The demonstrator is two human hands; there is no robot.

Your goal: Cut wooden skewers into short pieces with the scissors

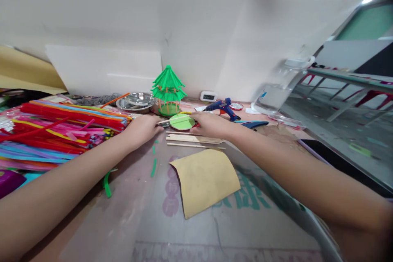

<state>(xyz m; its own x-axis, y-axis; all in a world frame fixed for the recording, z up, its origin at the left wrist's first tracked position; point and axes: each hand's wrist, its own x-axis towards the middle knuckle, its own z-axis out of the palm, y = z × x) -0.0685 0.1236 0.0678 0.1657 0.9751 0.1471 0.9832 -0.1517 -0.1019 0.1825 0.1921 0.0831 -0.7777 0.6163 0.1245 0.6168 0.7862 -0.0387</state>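
"Counter (53,243) first: what is it carrying?"

"Clear printed sheeting (123,221) is covering its middle, and a heap of coloured strips (76,118) is filling the left side."

"And beyond those?"

"A clear jug (273,92) is standing by the far right corner. A tan sheet (207,182) is lying on the sheeting, bowing slightly, and a phone (334,159) is lying along the right edge. A green-roofed model (168,90) is standing upright near the far edge."

"What are the hands doing?"

"The left hand (146,128) and right hand (206,124) are facing each other in front of the model. Both are bending their fingers inward; whether either is pinching anything, I cannot tell."

"Anything smaller?"

"A metal bowl (136,100) is sitting left of the model, and a blue glue gun (225,108) is lying to its right, toward the far edge. A light green disc (182,125) is resting between the hands. Several thin sticks (195,138) are lying just nearer than the disc, and a single pale stick (173,120) is crossing over it. Green scraps (154,168) are lying left of the tan sheet."
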